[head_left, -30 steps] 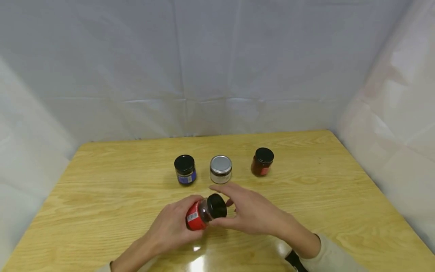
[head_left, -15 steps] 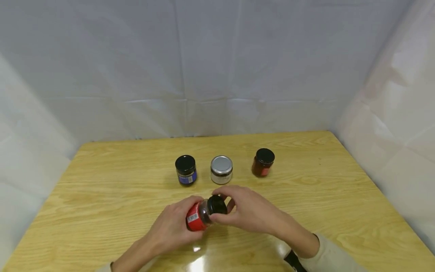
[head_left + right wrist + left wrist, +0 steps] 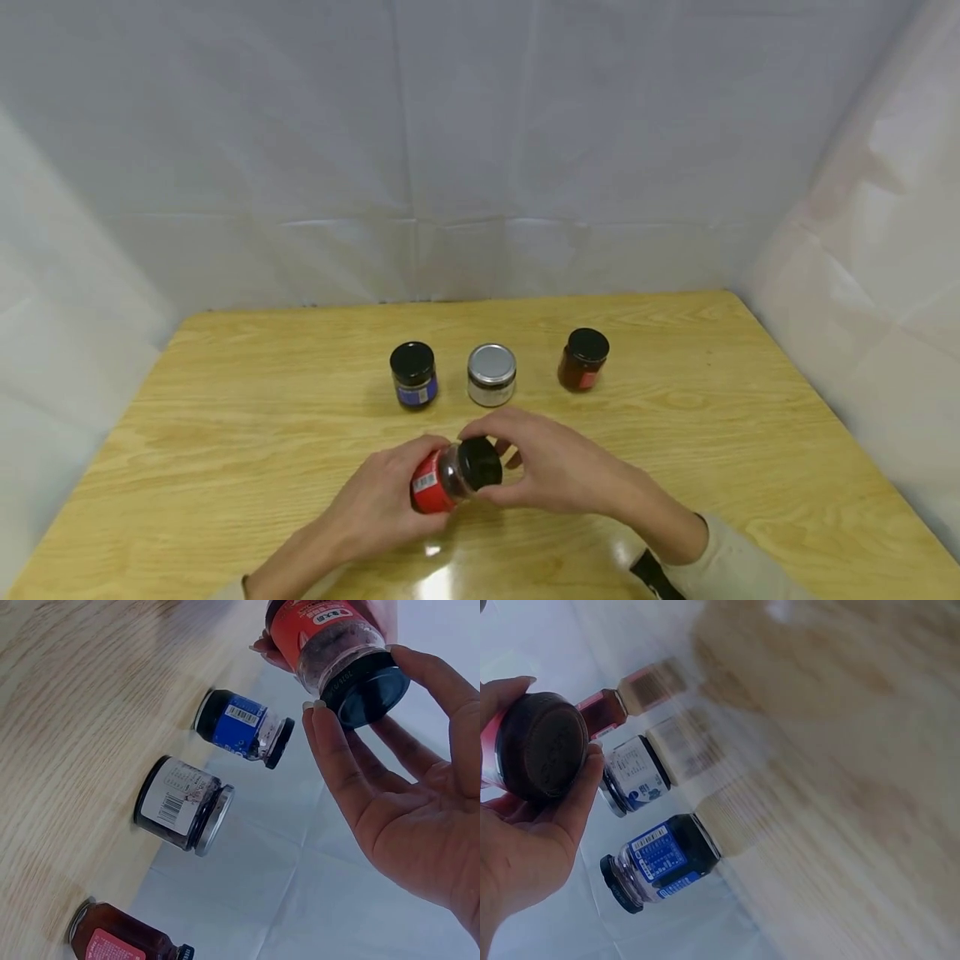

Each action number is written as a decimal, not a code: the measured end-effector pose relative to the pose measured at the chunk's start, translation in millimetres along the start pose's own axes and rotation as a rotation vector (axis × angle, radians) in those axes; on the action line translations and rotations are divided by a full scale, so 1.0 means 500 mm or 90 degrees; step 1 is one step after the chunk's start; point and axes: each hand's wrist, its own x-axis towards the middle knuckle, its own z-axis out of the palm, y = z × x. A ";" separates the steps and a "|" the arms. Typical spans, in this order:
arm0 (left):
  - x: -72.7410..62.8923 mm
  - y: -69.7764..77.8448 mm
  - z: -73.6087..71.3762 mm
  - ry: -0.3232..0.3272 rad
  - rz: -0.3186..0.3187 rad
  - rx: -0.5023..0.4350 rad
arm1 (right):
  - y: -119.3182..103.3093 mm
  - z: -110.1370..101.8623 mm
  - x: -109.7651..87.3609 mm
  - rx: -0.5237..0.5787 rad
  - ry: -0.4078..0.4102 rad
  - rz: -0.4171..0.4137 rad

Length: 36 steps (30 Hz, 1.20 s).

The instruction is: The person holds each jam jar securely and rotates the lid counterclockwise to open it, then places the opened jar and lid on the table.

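Observation:
A glass jar with a red label point(image 3: 431, 483) is tilted on its side above the table's front, its black lid point(image 3: 482, 463) pointing right. My left hand point(image 3: 378, 500) grips the jar round its body; the left wrist view looks at the dark jar base point(image 3: 551, 750) between thumb and fingers. At the other end, my right hand point(image 3: 562, 462) pinches the lid by its rim. In the right wrist view the thumb is on one side of that rim and the fingertips point(image 3: 318, 712) on the opposite side, with the palm off the lid's top.
Behind the hands, three closed jars stand in a row: a blue-labelled jar point(image 3: 414, 375), a silver-lidded jar point(image 3: 491, 375) and a dark red jar point(image 3: 583, 360). White sheeting point(image 3: 480, 150) hangs behind the wooden table point(image 3: 225, 417) and at both sides.
My right hand's fingers, stretched past the lid a second ago, closed on its rim and turned a little; now the thumb sits lower on it. The left hand keeps its grip nearly still.

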 end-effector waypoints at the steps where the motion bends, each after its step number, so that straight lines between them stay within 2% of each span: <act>1: 0.000 -0.001 0.000 -0.001 -0.002 0.000 | 0.001 0.000 0.000 -0.005 -0.001 -0.003; 13: -0.001 -0.018 -0.006 -0.011 -0.090 -0.019 | 0.010 -0.005 0.001 -0.014 0.036 -0.019; 18: -0.003 -0.023 -0.009 -0.005 -0.122 -0.010 | 0.012 -0.003 0.004 -0.041 0.048 -0.016; 25: -0.007 -0.030 -0.021 0.018 -0.151 0.006 | 0.015 0.004 0.014 -0.089 0.073 -0.014; 31: -0.012 -0.042 -0.031 0.041 -0.166 0.029 | 0.016 0.008 0.026 -0.079 0.067 -0.009; 36: -0.020 -0.060 -0.039 0.056 -0.176 0.011 | 0.018 0.012 0.034 -0.061 0.056 -0.006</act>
